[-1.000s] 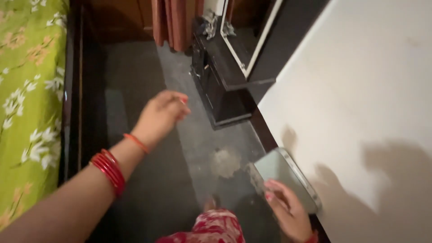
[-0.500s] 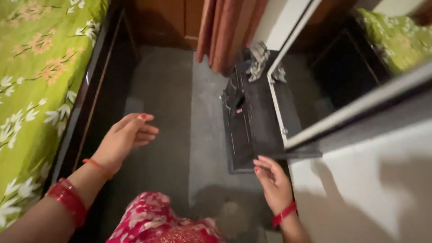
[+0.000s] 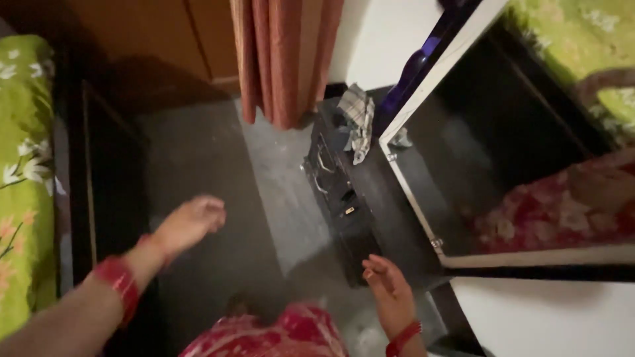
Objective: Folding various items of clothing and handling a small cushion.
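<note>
- Head view: the right hand (image 3: 390, 291) is open and empty, just beside the dark cabinet (image 3: 344, 198) under the mirror (image 3: 503, 165).
- The left hand (image 3: 188, 221) hangs loose over the floor (image 3: 218, 152), holding nothing.
- Best to reach slowly; the cabinet's corner is close.

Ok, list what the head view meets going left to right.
Green bedspread → left hand → curtain → black cabinet → right hand → mirror.
</note>
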